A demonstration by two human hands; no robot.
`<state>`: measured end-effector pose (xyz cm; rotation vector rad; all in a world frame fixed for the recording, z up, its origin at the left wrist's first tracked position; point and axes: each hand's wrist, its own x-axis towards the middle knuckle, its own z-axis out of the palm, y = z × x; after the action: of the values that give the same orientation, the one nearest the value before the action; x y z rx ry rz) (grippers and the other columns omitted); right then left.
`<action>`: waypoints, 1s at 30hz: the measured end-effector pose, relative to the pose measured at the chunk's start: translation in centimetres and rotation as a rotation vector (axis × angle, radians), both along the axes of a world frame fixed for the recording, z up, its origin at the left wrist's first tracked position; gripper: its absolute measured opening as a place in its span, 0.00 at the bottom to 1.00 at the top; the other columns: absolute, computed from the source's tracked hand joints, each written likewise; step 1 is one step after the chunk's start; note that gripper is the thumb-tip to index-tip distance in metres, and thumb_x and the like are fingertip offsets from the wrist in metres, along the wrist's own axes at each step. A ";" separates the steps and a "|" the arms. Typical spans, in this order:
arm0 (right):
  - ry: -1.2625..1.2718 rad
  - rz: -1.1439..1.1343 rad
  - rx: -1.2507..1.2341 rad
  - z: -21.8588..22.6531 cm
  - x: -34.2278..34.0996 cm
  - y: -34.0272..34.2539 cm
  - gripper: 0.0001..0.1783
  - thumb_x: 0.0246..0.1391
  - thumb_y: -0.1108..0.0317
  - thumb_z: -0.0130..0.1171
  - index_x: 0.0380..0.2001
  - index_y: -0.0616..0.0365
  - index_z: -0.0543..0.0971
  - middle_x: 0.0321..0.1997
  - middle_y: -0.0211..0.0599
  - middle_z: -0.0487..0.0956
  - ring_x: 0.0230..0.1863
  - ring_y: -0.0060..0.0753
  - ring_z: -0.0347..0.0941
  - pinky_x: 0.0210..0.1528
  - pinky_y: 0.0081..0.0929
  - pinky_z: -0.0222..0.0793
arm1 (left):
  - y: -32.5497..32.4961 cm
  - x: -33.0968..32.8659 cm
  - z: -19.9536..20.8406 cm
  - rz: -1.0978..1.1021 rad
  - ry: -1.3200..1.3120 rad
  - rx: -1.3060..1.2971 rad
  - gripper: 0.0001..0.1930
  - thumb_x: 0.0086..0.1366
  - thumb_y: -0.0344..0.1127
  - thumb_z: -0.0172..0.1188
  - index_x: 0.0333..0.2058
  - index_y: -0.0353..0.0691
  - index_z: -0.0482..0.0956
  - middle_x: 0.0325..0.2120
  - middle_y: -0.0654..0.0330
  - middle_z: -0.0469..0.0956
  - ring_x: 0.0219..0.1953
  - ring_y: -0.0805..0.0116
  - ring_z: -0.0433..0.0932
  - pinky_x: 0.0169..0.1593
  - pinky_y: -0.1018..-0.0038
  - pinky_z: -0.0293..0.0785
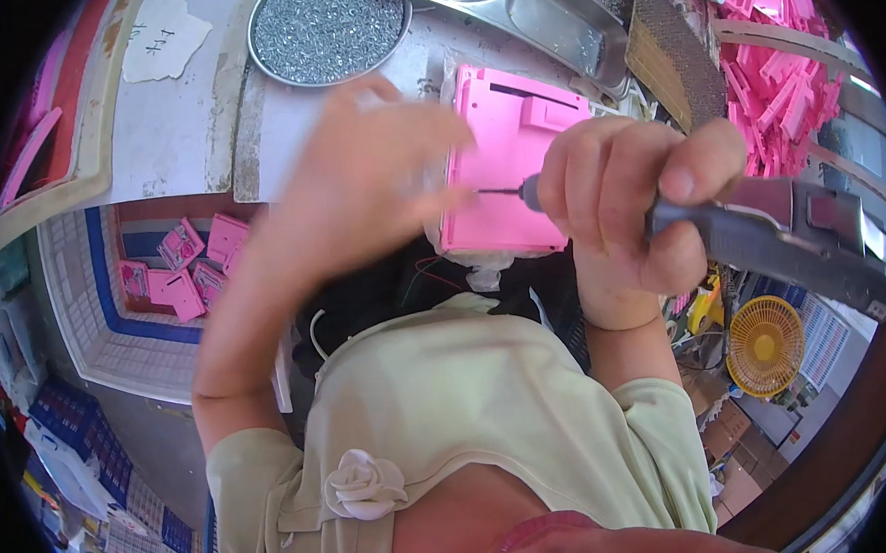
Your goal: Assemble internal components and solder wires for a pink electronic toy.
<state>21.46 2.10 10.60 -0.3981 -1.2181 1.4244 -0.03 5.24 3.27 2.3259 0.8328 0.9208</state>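
My right hand point(624, 202) is wrapped round a dark grey electric screwdriver point(792, 248). Its thin bit points left, above a pink plastic housing point(505, 208) that lies at the table's front edge. The housing has a dark slot and a raised block near its far side. My left hand point(382, 165) is smeared by motion over the housing's left edge, its fingers close to the bit's tip. Whether those fingers hold anything cannot be made out.
A round metal tray point(332, 77) of small screws and a compartmented steel tray point(555, 30) stand at the back. Pink parts point(779, 89) are heaped at far right. A white crate point(95, 335) with pink pieces sits at lower left; a yellow basket point(764, 345) is at right.
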 end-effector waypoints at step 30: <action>-0.020 0.036 0.060 -0.6 -1.5 -2.1 0.17 0.60 0.69 0.69 0.47 0.61 0.74 0.23 0.34 0.75 0.23 0.29 0.70 0.28 0.30 0.71 | -5.8 0.9 -1.9 0.075 -0.181 -0.021 0.08 0.53 0.34 0.74 0.29 0.44 0.82 0.28 0.66 0.79 0.34 0.64 0.77 0.45 0.64 0.68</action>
<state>19.92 0.04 10.03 -0.3517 -1.2868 1.4141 0.88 -0.58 1.33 2.1676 0.8542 1.1301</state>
